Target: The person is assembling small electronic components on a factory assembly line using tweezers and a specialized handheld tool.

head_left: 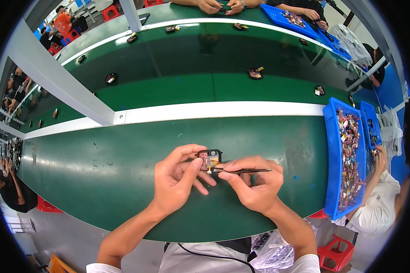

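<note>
My left hand [174,179] grips a small black casing [210,157] by its left side, thumb in front and fingers behind. Inside the casing a red circuit board, a round silvery part and a yellowish patch show. In my right hand [256,182] is a pair of dark tweezers [248,171], held nearly level between thumb and fingers. Their tips reach the casing's lower edge, close to a small white tab [209,170]. Whether the tips pinch the tab is too small to tell. Both hands are above the green worktable [123,182].
A blue tray [333,159] heaped with small circuit boards stands at the right, beside a smaller blue tray [371,125]. Beyond a white rail [223,110], similar casings [255,73] lie on a green conveyor belt [187,91]. Co-workers sit around; a red stool [336,252] stands lower right.
</note>
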`<state>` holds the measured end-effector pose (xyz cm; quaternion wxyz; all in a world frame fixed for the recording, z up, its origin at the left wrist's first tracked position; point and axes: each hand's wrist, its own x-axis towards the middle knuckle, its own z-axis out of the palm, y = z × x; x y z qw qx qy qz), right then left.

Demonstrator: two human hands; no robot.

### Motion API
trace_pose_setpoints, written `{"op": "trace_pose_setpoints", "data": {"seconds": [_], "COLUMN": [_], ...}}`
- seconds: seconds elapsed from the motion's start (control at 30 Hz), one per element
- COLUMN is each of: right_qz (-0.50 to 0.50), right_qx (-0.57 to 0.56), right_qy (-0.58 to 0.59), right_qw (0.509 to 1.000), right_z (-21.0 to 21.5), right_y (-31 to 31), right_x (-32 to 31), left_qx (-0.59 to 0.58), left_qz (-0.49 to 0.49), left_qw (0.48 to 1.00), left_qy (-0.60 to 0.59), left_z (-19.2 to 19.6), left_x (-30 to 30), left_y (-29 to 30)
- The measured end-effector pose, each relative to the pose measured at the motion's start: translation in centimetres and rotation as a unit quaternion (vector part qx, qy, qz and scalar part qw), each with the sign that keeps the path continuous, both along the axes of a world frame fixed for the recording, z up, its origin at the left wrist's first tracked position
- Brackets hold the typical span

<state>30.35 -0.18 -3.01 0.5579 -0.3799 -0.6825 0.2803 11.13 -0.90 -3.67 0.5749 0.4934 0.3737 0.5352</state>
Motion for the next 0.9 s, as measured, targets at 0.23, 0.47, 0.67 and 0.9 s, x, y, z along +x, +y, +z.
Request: {"op": "trace_pose_setpoints", "data": {"seconds": [0.23,0.47,0.67,0.9], "right_qz": [0.027,0.030,0.012,0.013], "right_qx": [0.035,0.150,0.193,0.207], "right_qy": [-0.034,-0.112,-0.174,-0.186], "right_qw": [0.998,0.982,0.965,0.960], "right_z": [0.21,0.08,0.08,-0.40], "right_y": [0.28,0.34,-0.13,-0.32], "right_x": [0.29,0.16,0.20,0.11], "left_qx": [-0.008,-0.067,-0.050,-0.057], "left_qz": [-0.001,-0.018,-0.014,0.015], "left_qw": [1.000,0.998,0.999,0.998], "left_qy": [0.001,0.003,0.013,0.032], "left_z": [-0.01,0.38,0.04,0.07], "left_x": [0.06,-0.10,0.16,0.51], "left_y": [-0.04,0.11,-0.08,-0.12]}}
